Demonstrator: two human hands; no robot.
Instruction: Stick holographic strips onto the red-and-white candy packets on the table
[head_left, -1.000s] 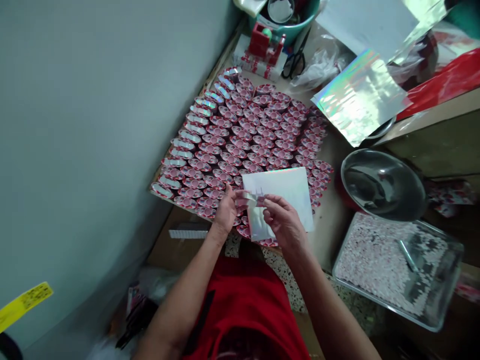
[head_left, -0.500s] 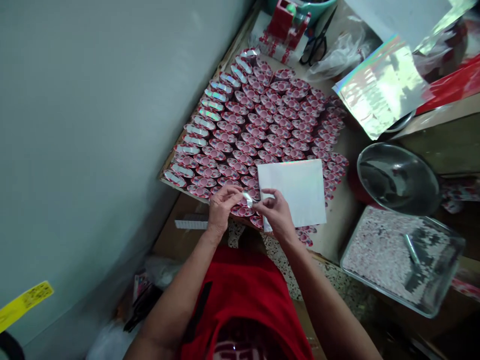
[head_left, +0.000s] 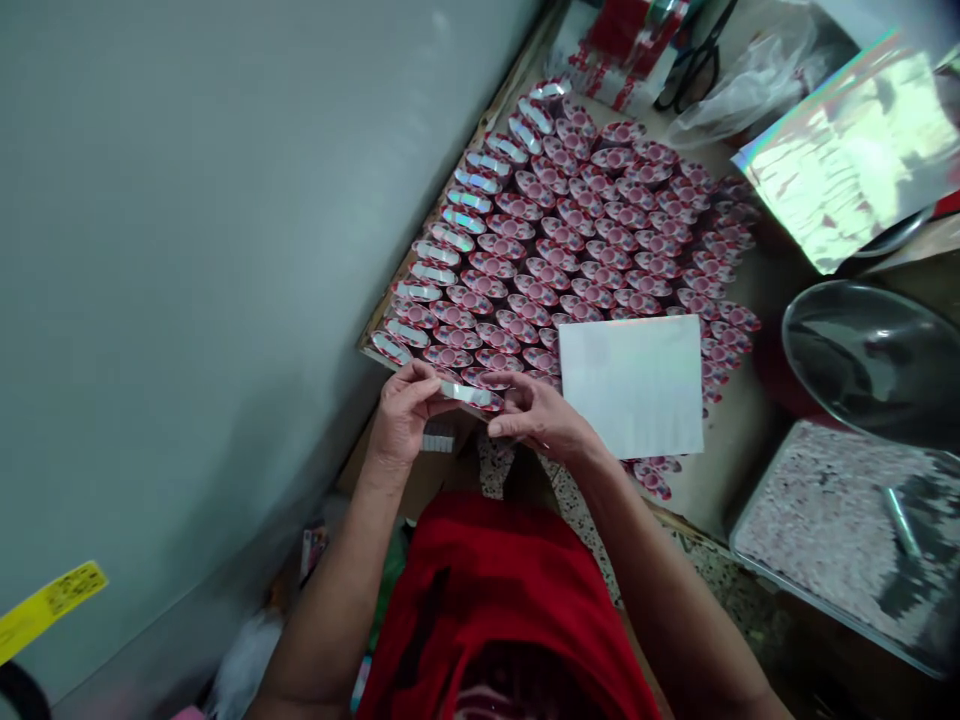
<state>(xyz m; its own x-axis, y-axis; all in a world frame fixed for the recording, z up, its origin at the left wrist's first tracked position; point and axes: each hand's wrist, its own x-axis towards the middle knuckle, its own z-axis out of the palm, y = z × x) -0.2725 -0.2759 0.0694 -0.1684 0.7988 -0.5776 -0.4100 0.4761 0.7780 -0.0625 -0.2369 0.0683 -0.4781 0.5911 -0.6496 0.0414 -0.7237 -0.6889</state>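
Observation:
My left hand (head_left: 405, 410) is closed, thumb and fingers pinching the left end of a silver strip (head_left: 466, 394). The strip lies lengthwise over an oval red-and-pink printed piece, whose red edge shows; whether the piece is lifted or resting at the table's front edge I cannot tell. Around its right end, my right hand (head_left: 540, 415) is open, index finger and thumb apart. Beyond the hands stand rows of similar oval printed pieces (head_left: 517, 325). Those in the leftmost row mostly carry silver strips (head_left: 435, 274). A white sheet (head_left: 630, 385) lies over some pieces beside my right hand.
To the right are a dark bowl (head_left: 877, 365) and a clear tray (head_left: 750, 545) of pale bits with a small metallic tube (head_left: 902, 522). Scissors (head_left: 697, 75), a plastic bag (head_left: 750, 85) and a shiny foil sheet (head_left: 847, 150) lie at the back. A wall (head_left: 225, 250) borders the left.
The curled silver strip, earlier between both hands, now lies flattened along an oval piece. My hands are farther apart, and the right fingers have spread. The view has shifted left.

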